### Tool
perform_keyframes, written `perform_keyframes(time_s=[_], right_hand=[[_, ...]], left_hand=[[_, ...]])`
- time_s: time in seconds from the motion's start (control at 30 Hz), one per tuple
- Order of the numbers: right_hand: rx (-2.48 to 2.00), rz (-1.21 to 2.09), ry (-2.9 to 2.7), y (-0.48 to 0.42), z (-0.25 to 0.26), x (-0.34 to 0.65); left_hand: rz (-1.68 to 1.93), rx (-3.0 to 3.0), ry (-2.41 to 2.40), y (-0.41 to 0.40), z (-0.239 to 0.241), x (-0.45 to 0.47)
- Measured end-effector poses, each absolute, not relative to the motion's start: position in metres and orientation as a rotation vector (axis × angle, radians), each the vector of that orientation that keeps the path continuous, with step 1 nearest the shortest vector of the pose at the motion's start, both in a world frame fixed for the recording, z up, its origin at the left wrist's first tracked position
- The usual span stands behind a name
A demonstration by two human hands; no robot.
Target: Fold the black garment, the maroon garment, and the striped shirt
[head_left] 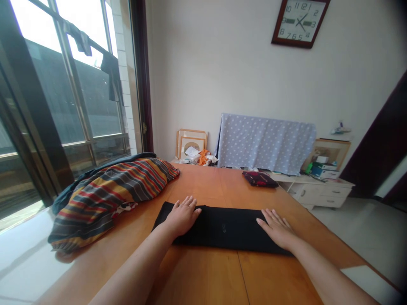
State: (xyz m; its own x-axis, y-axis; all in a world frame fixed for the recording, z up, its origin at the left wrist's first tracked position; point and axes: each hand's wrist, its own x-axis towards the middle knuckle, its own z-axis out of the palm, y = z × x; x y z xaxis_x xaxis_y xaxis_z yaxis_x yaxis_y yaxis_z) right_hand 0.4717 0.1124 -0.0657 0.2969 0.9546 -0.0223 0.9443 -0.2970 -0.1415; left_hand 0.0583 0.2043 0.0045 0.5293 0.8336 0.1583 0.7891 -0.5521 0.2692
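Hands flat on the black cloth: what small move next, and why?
Probably fold one end over the other: the left hand and right hand press flat on the black cloth, which lies as a long smoothed strip on the table.

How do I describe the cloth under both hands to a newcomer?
Start at the orange wooden table. On its near part lies a folded cloth, a long flat strip, with the left hand and right hand flat on its ends. It is plain black, unlike the striped pile to its left and the small dark red bundle farther back.
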Motion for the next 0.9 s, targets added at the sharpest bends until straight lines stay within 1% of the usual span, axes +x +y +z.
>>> perform_keyframes(time_s=[0.13,0.43,0.7,0.8,0.9], right_hand=[[-2.447,0.155,-1.791,0.111,-0.063,0.469],[-2.441,0.198,-1.78,0.11,-0.057,0.466],[-2.435,0.238,-1.771,0.109,-0.053,0.464],[-2.425,0.252,-1.765,0.108,-0.05,0.464],[-2.411,0.28,-1.765,0.107,-0.047,0.463]], left_hand=[[0.362,2.586,1.242,0.189,0.011,0.084],[0.296,2.682,1.323,0.17,-0.024,0.093],[0.184,2.592,1.383,0.18,-0.008,0.109],[0.272,2.636,1.432,0.181,-0.005,0.131],[0.375,2.683,1.369,0.177,-0.012,0.15]])
